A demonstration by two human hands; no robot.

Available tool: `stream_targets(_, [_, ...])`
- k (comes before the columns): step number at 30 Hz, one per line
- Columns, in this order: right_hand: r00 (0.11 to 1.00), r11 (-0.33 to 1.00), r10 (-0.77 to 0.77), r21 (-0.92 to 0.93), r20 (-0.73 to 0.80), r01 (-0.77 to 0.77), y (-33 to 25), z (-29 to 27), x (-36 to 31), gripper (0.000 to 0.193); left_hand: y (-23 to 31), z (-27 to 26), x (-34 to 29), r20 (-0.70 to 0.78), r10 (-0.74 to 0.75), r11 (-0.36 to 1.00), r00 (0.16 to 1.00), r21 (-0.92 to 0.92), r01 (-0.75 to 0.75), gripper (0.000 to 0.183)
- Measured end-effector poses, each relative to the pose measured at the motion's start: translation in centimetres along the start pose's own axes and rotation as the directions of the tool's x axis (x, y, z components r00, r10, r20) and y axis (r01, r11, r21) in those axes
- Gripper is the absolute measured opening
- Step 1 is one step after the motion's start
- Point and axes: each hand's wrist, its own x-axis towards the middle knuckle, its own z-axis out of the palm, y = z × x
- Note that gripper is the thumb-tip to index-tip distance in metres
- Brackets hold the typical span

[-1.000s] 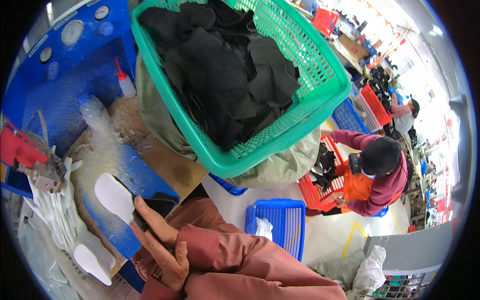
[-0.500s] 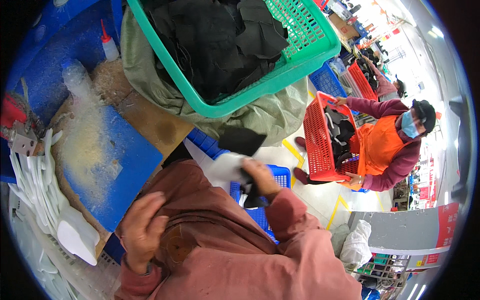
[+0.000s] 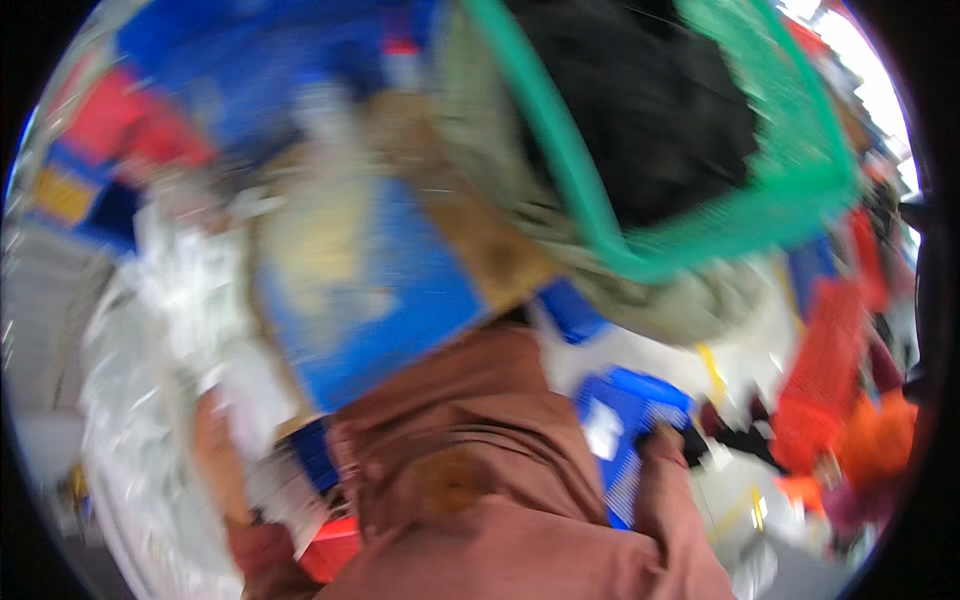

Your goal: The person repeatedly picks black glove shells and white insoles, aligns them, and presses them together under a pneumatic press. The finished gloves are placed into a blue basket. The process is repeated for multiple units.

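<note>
White flat pieces (image 3: 257, 395) lie heaped left of the blue board (image 3: 410, 310), left hand (image 3: 220, 455) right at their edge, right hand (image 3: 662, 440) over at the blue basket (image 3: 622, 485), and with 2 hands this blurred, I can't tell if either grips anything!

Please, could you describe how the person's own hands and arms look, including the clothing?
The left sleeve and right sleeve are both long and reddish-brown, with no marking that I can make out. The left hand and right hand wear no gloves; motion blur hides finer detail.
</note>
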Motion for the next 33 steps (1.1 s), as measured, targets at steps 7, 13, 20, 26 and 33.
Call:
stream_targets(7, [0.961, 0.907, 0.185, 0.34, 0.205, -0.247, -8.9, -1.5, 0.8, 0.04, -2.9, 0.2, 1.2, -0.107, 0.072, 0.989, 0.992, 0.133, -0.057, 0.044])
stream_targets(13, [0.824, 0.885, -0.396, 0.406, 0.404, 0.227, -29.0, -13.5, -3.4, 0.035, -3.0, 2.1, 3.6, -0.093, 0.032, 0.989, 0.995, -0.14, -0.045, 0.053])
stream_targets(20, [0.512, 0.455, -0.834, 0.269, -0.207, 0.849, -48.7, -38.0, -6.1, 0.032, -5.8, -0.1, 5.1, 0.046, 0.079, 0.994, 0.996, 0.074, -0.082, 0.048])
stream_targets(26, [0.633, 0.636, -0.746, -0.505, -0.209, 0.583, -55.8, -42.3, 8.3, 0.066, -5.7, 1.1, 4.3, -0.081, 0.182, 0.98, 0.98, 0.09, -0.175, 0.051])
stream_targets(33, [0.635, 0.73, -0.652, -0.569, -0.414, 0.379, -57.3, -37.7, 14.4, 0.053, -2.3, -0.1, 3.1, -0.054, 0.248, 0.968, 0.967, 0.051, -0.245, 0.049])
